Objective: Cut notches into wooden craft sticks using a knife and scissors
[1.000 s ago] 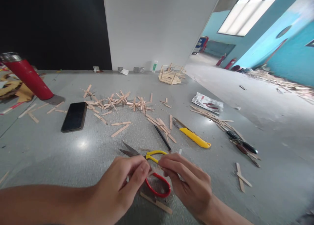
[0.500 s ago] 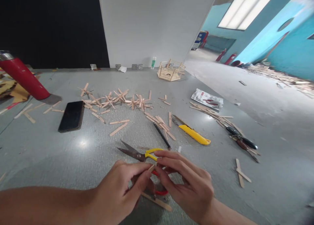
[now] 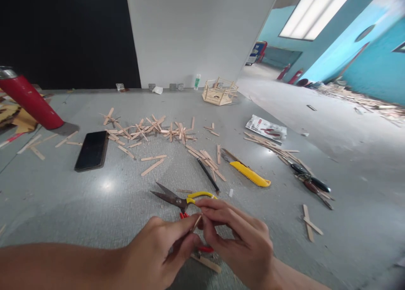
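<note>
Currently your left hand (image 3: 158, 252) and right hand (image 3: 240, 243) both pinch one thin wooden stick (image 3: 196, 223) just over the open-bladed scissors (image 3: 177, 199), where uneven pressure could snap or drop it

Left grip (image 3: 155, 250) and right grip (image 3: 240, 239) meet fingertip to fingertip, both pinching a short wooden stick (image 3: 196, 223), tilted. Its lower end is hidden, so it is possibly longer than it shows. Scissors (image 3: 172, 197) lie on the grey counter (image 3: 95, 205), blades apart, handles partly under the grips. Flat stick (image 3: 207, 262) lies below the right grip. Yellow utility knife (image 3: 249, 174) and phone (image 3: 91, 150) lie farther off.
</note>
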Motion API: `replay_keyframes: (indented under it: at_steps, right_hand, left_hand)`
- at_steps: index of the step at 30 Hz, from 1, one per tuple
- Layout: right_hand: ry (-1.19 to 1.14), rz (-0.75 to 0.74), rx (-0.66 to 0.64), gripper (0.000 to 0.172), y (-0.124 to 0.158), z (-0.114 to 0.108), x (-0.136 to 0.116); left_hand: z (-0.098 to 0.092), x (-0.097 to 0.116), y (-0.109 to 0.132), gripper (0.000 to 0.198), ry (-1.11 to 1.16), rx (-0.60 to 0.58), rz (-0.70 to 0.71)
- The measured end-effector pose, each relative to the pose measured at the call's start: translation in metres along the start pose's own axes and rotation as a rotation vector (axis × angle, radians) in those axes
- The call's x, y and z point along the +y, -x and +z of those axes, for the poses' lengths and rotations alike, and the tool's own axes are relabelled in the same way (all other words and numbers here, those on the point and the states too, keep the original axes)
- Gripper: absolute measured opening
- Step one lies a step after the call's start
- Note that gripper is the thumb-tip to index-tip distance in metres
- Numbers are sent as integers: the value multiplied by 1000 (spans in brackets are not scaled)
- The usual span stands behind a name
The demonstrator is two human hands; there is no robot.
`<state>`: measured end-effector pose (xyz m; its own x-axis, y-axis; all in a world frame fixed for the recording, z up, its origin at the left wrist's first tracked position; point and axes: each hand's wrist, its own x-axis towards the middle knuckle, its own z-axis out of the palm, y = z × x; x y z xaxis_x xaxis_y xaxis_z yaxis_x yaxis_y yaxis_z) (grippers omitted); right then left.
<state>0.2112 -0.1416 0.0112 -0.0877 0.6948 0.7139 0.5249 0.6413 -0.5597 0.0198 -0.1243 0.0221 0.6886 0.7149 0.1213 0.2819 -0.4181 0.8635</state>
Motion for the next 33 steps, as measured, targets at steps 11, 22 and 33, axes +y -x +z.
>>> replay_keyframes:
  at_steps: [11,22,33]
  right_hand:
    - [101,-45,16,23,3,-3,4]
    - [128,3,87,19,6,2,-3]
    - [65,-151,-73,31,5,0,2]
  left_hand:
    - [-4,15,-6,51,308,-34,-320]
    - [3,-5,2,44,-7,53,21]
    - [-12,7,-15,43,463,65,-325]
